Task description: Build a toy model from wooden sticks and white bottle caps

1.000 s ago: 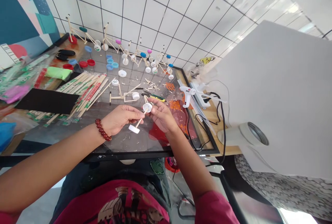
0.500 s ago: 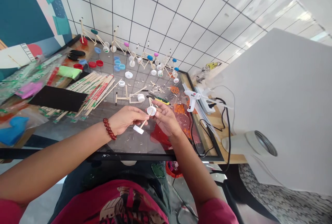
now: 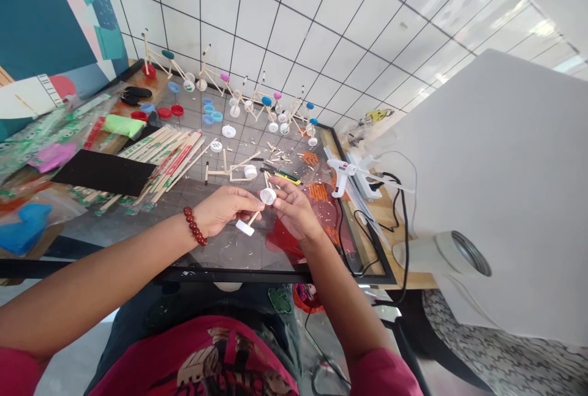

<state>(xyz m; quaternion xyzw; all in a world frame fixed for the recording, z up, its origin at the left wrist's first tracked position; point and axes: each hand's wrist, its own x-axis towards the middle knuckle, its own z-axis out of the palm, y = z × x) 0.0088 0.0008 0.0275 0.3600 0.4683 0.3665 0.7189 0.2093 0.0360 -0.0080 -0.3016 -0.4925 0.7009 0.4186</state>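
Note:
Between my two hands is a white bottle cap [image 3: 267, 196], its hollow side turned toward me. The fingers of my right hand [image 3: 296, 211] are closed around its right side, and short wooden sticks show just behind it. My left hand [image 3: 226, 209] pinches at the cap's left edge, beside a wooden stick [image 3: 253, 217] that carries another white cap [image 3: 245, 227] at its lower end. Whether the stick touches the upper cap is hidden by my fingers. Just beyond my hands lies a frame of sticks [image 3: 225, 171] with a white cap on it.
Wooden sticks [image 3: 177, 160] and a black sheet [image 3: 105, 173] lie at left. A yellow-green cutter [image 3: 281, 174] rests among wood scraps. A white glue gun [image 3: 341, 175] with cables stands at right. Several stick-and-cap models [image 3: 275, 115] line the tiled wall, near loose blue caps [image 3: 208, 110].
The held white cap has tilted slightly, and the stick that showed across its face is now mostly out of sight there. Both hands have stayed nearly in place.

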